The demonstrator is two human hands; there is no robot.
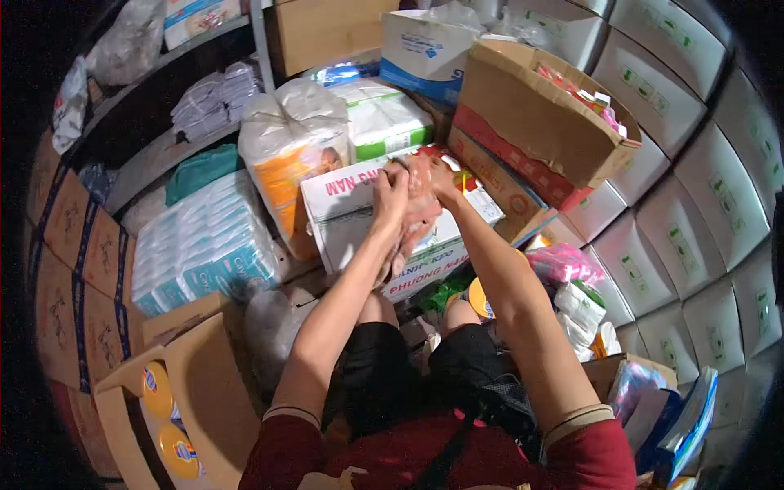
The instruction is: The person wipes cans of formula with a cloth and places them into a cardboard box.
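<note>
At its far end, a pinkish plastic bag point(420, 186) is gripped by left hand point(392, 194) and right hand point(446, 183) together, seemingly for steadiness over the white carton point(335, 243).

The white carton point(339, 245) in front of me is smooth, printed cardboard, and the brown box point(531, 122) beyond it is matt cardboard, rough along its torn edge. I see glossy, crinkled clear plastic on the orange-printed bag point(282, 184), and matt maroon cloth on my sleeves point(592, 453).
</note>
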